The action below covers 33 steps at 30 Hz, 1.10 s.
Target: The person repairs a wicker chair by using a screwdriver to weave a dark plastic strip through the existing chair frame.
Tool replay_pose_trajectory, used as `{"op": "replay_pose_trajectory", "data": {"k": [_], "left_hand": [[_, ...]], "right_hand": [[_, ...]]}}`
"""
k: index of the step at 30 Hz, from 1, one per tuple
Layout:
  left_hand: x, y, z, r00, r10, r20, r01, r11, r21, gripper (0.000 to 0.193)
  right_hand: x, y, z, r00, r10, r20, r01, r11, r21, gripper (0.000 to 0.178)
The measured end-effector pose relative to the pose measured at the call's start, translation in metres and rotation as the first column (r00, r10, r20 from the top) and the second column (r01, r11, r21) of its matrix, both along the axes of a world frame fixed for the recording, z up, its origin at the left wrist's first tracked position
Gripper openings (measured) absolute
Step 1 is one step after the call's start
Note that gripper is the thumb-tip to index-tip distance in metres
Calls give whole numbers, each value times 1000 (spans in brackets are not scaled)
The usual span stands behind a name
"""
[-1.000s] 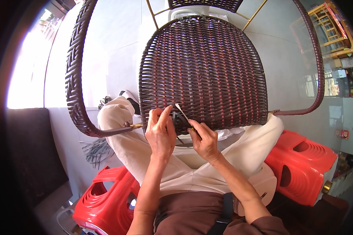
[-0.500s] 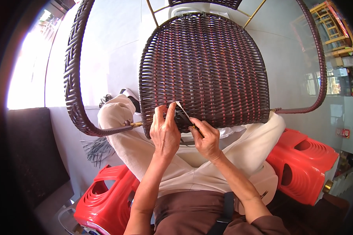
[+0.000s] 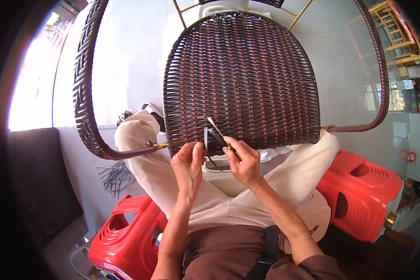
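Note:
A woven rattan-style chair (image 3: 247, 84) in dark brown and dark red leans over my lap, its lower seat edge toward me. My right hand (image 3: 245, 163) is closed around a flat-bladed screwdriver (image 3: 215, 126) with a black and yellow handle; its pale tip points up-left, over the weave. Beside it, my left hand (image 3: 188, 161) is closed, thumb against fingers, at the lower end of a grey plastic weaving strip (image 3: 206, 136) that comes out of the weave. A second strip stretch slants under the screwdriver. The left fingertips partly hide the strip's end.
Wrapped armrests (image 3: 85, 84) curve out on both sides of the chair. Red plastic stools (image 3: 366, 196) stand left and right of me. Loose dark strips (image 3: 116, 178) lie on the floor at left, near a black panel (image 3: 42, 186). Wooden frames (image 3: 396, 37) stand far right.
My left hand has drawn down and back from the weave, its raised fingers now closed at the strip. The screwdriver tip has shifted slightly up-left, and more of the strip shows.

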<state>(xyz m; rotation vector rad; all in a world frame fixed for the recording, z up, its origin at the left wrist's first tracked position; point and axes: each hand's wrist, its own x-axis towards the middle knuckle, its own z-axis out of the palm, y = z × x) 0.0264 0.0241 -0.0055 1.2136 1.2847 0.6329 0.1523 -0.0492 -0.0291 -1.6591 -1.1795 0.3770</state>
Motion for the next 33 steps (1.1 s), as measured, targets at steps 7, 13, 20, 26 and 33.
{"op": "replay_pose_trajectory", "data": {"k": [7,13,20,26,33], "left_hand": [[8,7,3,988,29,152,12,965,-262,19],[11,4,-6,970,114,213,-44,950,-310,14],[14,8,2,949,164,268,-59,931,-361,17],[16,11,-3,966,108,235,-31,950,-310,19],[20,11,-1,956,168,241,-86,944,-318,18]], "right_hand": [[-1,0,0,1000,6,1,-6,1000,-2,28],[-2,0,-2,1000,5,-7,-5,1000,4,28],[-1,1,-4,1000,-4,2,4,999,34,28],[-1,0,-2,1000,-3,1,3,1000,14,29],[-1,0,-2,1000,-3,-1,3,1000,20,29]]}}
